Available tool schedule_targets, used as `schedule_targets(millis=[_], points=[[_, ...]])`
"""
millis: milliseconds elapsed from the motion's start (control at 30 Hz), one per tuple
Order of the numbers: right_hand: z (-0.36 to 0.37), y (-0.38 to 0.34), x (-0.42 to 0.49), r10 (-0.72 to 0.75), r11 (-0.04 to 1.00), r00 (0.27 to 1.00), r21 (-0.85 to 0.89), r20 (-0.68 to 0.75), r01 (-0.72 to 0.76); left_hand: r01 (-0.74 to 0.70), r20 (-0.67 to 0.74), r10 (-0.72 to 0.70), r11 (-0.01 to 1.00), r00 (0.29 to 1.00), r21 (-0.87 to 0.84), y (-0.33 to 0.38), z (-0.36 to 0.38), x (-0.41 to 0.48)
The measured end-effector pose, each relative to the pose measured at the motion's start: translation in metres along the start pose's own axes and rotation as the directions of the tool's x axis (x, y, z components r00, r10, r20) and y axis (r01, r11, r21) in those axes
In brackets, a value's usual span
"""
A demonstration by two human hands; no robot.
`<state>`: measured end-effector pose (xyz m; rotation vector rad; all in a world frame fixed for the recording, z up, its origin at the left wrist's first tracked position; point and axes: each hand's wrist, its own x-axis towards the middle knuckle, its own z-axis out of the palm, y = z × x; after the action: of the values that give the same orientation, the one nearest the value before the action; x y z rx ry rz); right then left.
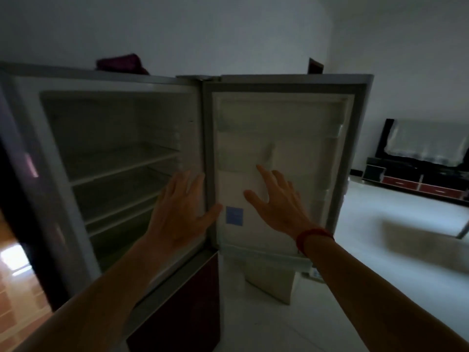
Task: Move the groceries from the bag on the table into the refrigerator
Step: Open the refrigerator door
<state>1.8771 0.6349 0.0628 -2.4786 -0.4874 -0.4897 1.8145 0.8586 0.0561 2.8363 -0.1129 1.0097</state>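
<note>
The refrigerator [63, 118] stands in front of me with its upper door [286, 138] swung wide open to the right. Its white shelves [121, 163] hold nothing that I can see. My left hand [181, 209] is raised with straight, spread fingers at the right edge of the compartment, near the hinge side. My right hand [276, 199], a red band on its wrist, is spread flat in front of the door's inner lining. Both hands hold nothing. No bag, table or groceries are in view.
The dark red lower door [193, 295] is closed below the compartment. A dark red cloth [121, 63] lies on top of the fridge. A low TV cabinet [416, 181] stands at the far right across a pale tiled floor [380, 250]. The room is dim.
</note>
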Motion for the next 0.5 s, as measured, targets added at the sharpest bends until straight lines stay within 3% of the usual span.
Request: schedule_targets(millis=[200, 500], points=[[0.020, -0.050, -0.017, -0.158, 0.986, 0.986, -0.050, 0.045, 0.161, 0.091, -0.028, -0.089, 0.994, 0.996, 0.060, -0.041, -0.044, -0.044], [0.033, -0.078, -0.022, -0.228, 0.970, 0.968, -0.060, 0.108, 0.235, 0.169, -0.031, -0.167, 0.983, 0.986, 0.073, -0.066, -0.072, -0.073]])
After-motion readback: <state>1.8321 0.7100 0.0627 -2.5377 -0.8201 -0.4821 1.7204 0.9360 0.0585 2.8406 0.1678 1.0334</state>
